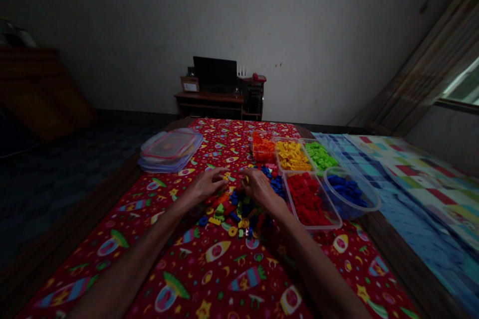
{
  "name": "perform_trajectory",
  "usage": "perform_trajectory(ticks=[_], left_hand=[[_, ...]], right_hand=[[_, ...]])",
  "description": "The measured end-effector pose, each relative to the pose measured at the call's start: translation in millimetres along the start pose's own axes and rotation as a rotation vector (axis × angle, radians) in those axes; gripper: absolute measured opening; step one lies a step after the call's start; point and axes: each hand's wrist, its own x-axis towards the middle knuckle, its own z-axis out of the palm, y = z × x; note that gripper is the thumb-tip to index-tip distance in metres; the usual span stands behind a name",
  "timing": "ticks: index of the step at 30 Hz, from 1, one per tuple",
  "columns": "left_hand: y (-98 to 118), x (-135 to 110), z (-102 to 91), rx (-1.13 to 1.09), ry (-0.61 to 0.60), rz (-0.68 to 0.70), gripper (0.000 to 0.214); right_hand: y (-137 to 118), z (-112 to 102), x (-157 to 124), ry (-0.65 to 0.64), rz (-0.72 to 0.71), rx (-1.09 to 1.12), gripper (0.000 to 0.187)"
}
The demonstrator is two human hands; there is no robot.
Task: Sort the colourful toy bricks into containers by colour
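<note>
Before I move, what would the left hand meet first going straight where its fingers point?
Likely the bare right hand, across a small gap at the multicoloured plastic brick pile, though depth is unclear.

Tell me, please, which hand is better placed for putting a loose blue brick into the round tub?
Probably the right hand: it is nearer the tub, with loose blue bricks beside it; the left hand is farther away.
</note>
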Motion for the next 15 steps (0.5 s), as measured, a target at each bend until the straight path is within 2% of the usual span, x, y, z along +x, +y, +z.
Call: perform_trajectory(ticks=[2,6,10,15], left_hand=[[2.9,-0.4,1.1,-0.042,0.006,0.003,0.062],[9.9,-3.3,3.4,-0.134,-0.013,-0.013,0.069],[15.6,-7.0,8.1,-0.147,-0.031,-0.049,0.066],[12.7,-5.7,13.3,-0.191,-0.08,-0.011,0.061]], right_hand=[[-3.0,-1.7,2.7,-0.002,0.001,0.02,0.029],[-15.4,-4.3,5.6,-0.102,-0.044,0.086,0.029],[-22.3,-2.5,4.8,-0.162,-0.029,0.112,0.027],[-19.4,-9.9,1.3,-0.112,-0.072,0.083,0.028]])
